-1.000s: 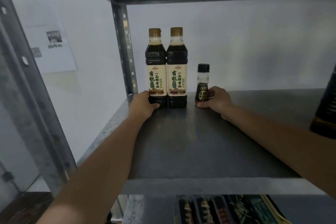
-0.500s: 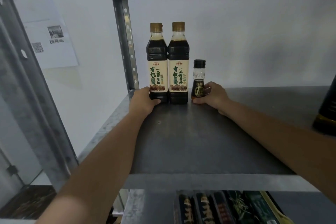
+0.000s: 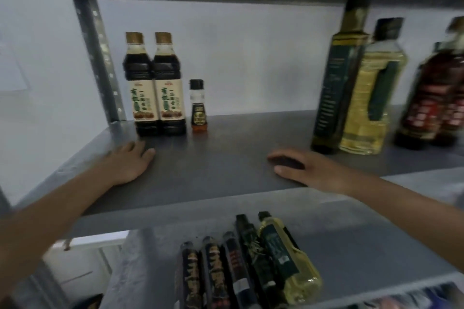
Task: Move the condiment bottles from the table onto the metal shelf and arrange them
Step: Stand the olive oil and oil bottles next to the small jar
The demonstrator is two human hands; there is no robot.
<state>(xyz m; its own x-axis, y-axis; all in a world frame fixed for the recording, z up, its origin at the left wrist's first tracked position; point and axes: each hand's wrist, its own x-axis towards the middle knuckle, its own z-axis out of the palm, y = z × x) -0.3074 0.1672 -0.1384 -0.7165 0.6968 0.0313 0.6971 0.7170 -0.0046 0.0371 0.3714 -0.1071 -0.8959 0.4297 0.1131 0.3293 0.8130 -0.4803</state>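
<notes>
Two tall soy sauce bottles point(image 3: 139, 85) w/ tan caps are parked upright in the back left corner of the metal shelf point(image 3: 226, 165), touching side by side, right next to the perforated upright post point(image 3: 100, 57). A small black-capped bottle point(image 3: 198, 105) is stood just beside them on the right; whether it touches can't be called thru the blur. Nothing is gripped by either hand. The left hand point(image 3: 128, 160) is laid palm down on the shelf in front of the tall pair, fingers relaxed and loosely together, clear of the bottles. The right hand point(image 3: 301, 168) is held flat, palm down, close to the front edge, fingers straight and pointed toward the left side. Toward the right edge a dark green oil bottle point(image 3: 339, 70) and a yellow oil bottle point(image 3: 371, 98) are stood just beside each other, w/ red-labelled dark bottles point(image 3: 426, 98) further right, pretty blurred. On the lower shelf point(image 3: 364, 246) a row of bottles point(image 3: 216, 278) is lined up near its front edge, seen from above.
</notes>
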